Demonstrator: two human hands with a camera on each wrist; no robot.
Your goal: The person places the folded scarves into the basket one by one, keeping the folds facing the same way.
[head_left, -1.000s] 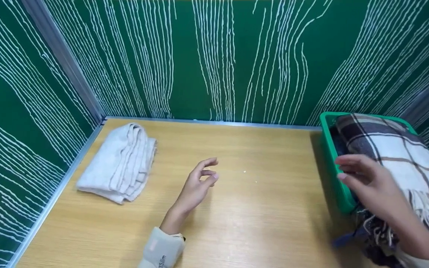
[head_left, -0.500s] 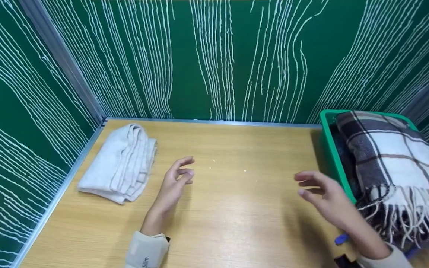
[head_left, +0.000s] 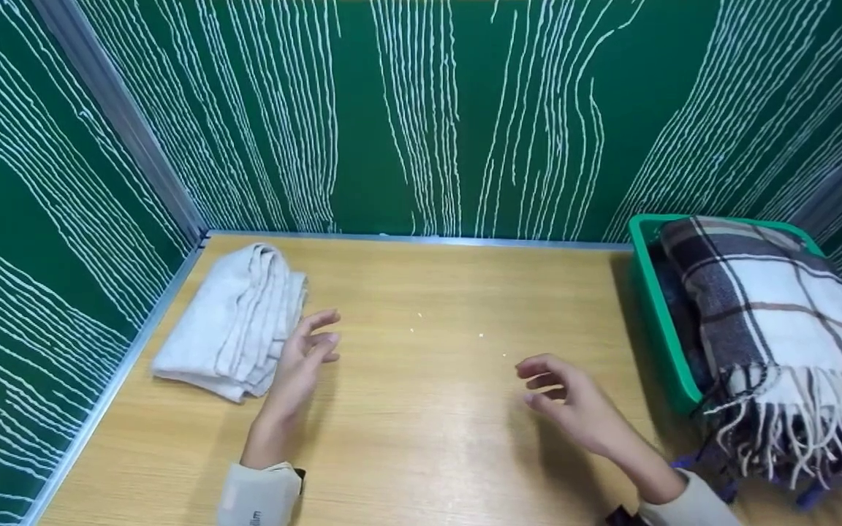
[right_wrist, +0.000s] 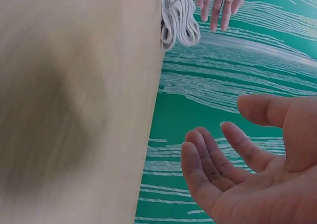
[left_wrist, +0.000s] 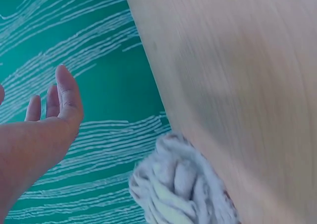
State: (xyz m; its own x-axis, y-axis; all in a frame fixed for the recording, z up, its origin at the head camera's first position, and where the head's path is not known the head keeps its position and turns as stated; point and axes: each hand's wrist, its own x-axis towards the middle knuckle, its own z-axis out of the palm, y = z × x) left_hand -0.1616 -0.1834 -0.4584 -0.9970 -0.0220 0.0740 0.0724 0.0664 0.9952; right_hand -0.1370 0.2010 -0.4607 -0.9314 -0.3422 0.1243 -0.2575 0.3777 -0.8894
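Your left hand [head_left: 294, 374], loosely curled, empty, hovers nearer, with the folded off-white cloth [head_left: 222, 315] just leftward on the tan wooden table [head_left: 406, 446], long axis slanting away rightward, your empty right hand [head_left: 574, 403] well apart.

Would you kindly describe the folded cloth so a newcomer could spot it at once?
On the wooden table, look toward the far left corner, near the green wall. Beside the left hand lies the pale folded cloth, its layered edges facing right. Unlike the checked, fringed blanket in the green basket, it is plain and lies on the table.
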